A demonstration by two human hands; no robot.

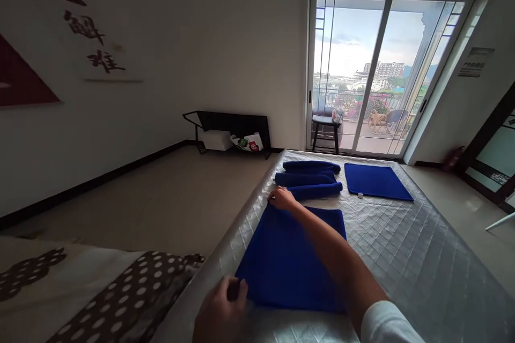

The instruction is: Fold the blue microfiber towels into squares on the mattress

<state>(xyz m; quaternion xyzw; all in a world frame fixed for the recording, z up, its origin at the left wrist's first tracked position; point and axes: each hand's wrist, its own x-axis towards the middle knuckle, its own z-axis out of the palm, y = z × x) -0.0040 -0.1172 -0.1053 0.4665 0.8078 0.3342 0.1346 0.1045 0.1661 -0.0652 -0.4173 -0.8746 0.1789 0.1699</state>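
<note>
A blue cloth lies spread flat on the quilted silvery mattress. My left hand, slightly blurred, pinches its near left corner. Across the cloth stretches my right arm, and my right hand has its fingers closed on the far left corner. Just beyond that hand lie three rolled or loosely folded blue cloths, side by side. Farther right, another blue cloth rests flat, with a small white tag at its near edge.
Left of the mattress is a polka-dot bed cover. By the wall stands a low black rack holding a white box and a printed bag. A dark stool is near the sliding glass door.
</note>
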